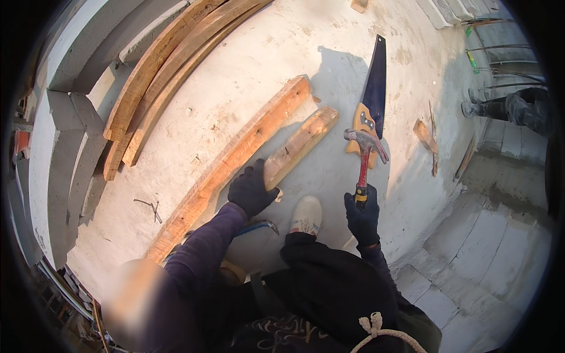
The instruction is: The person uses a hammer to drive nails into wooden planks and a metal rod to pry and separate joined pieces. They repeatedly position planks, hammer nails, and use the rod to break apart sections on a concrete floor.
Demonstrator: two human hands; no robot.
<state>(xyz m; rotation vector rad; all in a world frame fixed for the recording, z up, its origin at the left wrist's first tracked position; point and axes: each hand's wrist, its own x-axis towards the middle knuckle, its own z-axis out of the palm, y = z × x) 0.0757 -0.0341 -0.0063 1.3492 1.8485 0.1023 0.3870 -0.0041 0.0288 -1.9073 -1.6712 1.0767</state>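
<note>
In a dark glove, my left hand (253, 189) is closed round the near end of a short squared wood block (301, 144). A long timber beam (229, 159) lies beside that block, on its left. My right hand (362, 219), also gloved, grips a claw hammer (364, 154) low on its red, black and yellow handle, head pointing away from me. Beyond the hammer head rests a handsaw (375, 88) with a dark blade and a wooden handle, which the hammer head partly covers. A blue curved pry bar (259, 226) shows in part below my left forearm.
Several long boards (170, 76) lie at the upper left against pale concrete blocks (56, 159). Small wood scraps (425, 136) lie right of the saw. Bent thin metal pieces (152, 210) are on the floor at left. Another person's leg (512, 109) shows at far right, near thin rods (500, 62).
</note>
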